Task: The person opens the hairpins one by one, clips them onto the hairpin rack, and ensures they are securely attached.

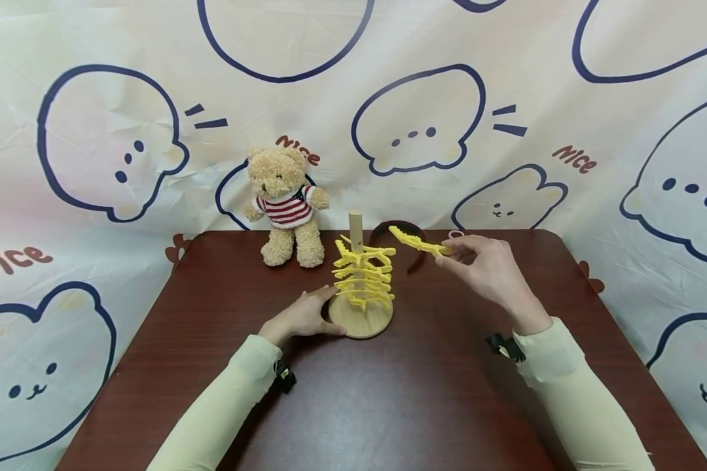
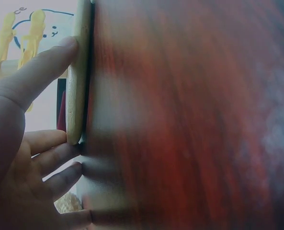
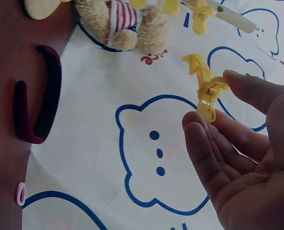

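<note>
A wooden stand has a round base and an upright post. Several yellow hair clips stick out around the post in stacked layers. My left hand holds the base at its left side; in the left wrist view the thumb lies against the disc and the index finger touches its edge. Up to the right of the stand, my right hand pinches one more yellow hair clip by its spring end, between thumb and fingers. Its toothed end points left toward the post, apart from it.
Behind the stand lies a dark red headband, with a small pink ring near the table's back edge. A teddy bear in a striped shirt sits at the back left. A printed cloth hangs behind the brown table.
</note>
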